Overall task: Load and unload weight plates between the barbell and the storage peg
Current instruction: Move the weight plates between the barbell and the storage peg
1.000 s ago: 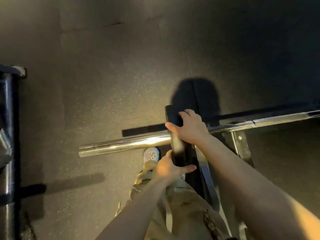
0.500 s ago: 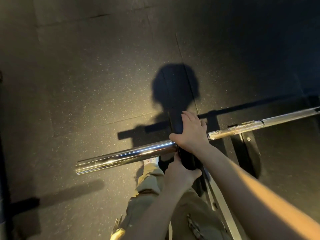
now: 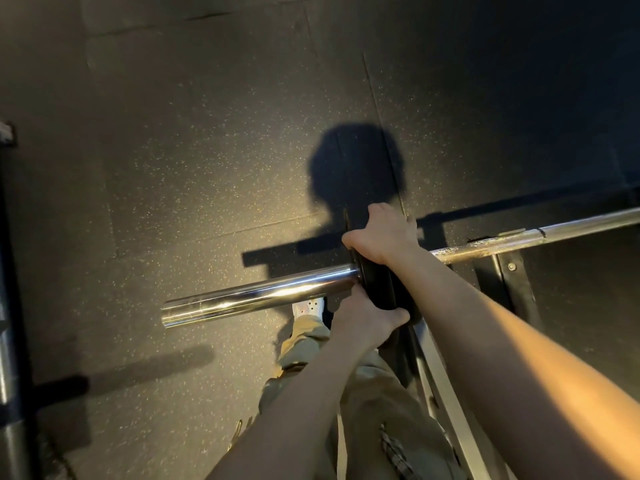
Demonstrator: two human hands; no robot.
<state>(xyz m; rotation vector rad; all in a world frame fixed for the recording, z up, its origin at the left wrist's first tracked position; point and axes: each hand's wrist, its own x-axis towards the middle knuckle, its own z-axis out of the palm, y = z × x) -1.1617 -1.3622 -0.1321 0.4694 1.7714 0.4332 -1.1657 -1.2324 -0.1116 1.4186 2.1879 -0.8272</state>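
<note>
Plate (image 3: 377, 282) on barbell sleeve (image 3: 256, 296), gripped top by right hand (image 3: 381, 237), bottom by left hand (image 3: 363, 317).
If tilted, binding on sleeve is likely; fingers could be pinched against the inner collar.

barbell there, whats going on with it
A person grips a black plate on the barbell sleeve with both hands: the right hand over its top edge, the left hand under its bottom edge. The plate sits far in on the sleeve, with a long chrome stretch bare outboard. The bar rests on a rack.
</note>
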